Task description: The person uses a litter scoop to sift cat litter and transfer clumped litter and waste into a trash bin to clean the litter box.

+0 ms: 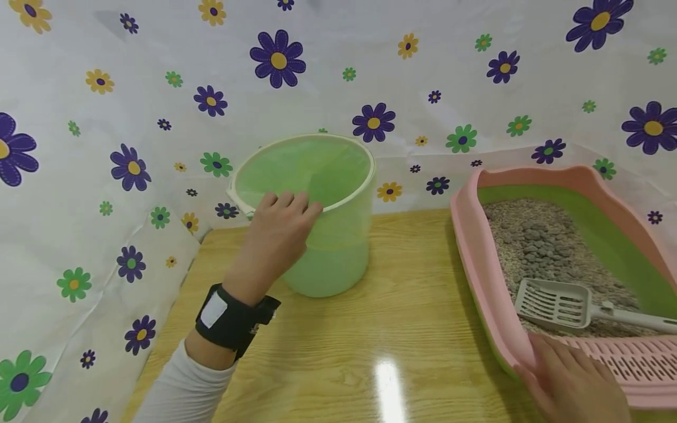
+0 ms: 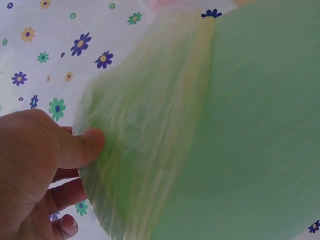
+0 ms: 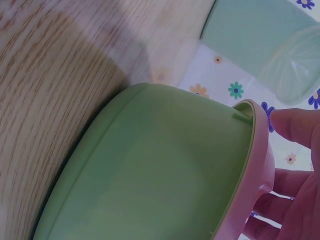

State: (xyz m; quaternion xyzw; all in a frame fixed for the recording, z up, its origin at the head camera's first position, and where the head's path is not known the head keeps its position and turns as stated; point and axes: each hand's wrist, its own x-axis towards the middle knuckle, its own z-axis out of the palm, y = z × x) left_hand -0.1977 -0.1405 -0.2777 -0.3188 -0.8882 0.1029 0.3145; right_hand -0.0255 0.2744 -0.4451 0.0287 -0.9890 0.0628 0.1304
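Observation:
A pale green trash bin [image 1: 333, 264] stands upright on the table, with a thin yellowish bag [image 2: 165, 115] folded over its rim. My left hand [image 1: 282, 232] grips the bin's near rim, fingers over the edge; in the left wrist view its thumb [image 2: 87, 147] presses the bag from outside. To the right lies a cat litter box [image 1: 476, 247] with a pink rim and green base. My right hand [image 1: 579, 382] holds its front left corner, fingers over the pink rim [image 3: 257, 150]. A grey slotted litter scoop [image 1: 555, 302] rests inside on the litter, beside dark grey clumps [image 1: 545, 249].
The wooden table [image 1: 370, 335] runs between bin and litter box. A white sheet with flowers [image 1: 317, 35] covers the wall behind and the left side. The box's front has a slotted pink ledge [image 1: 645, 358].

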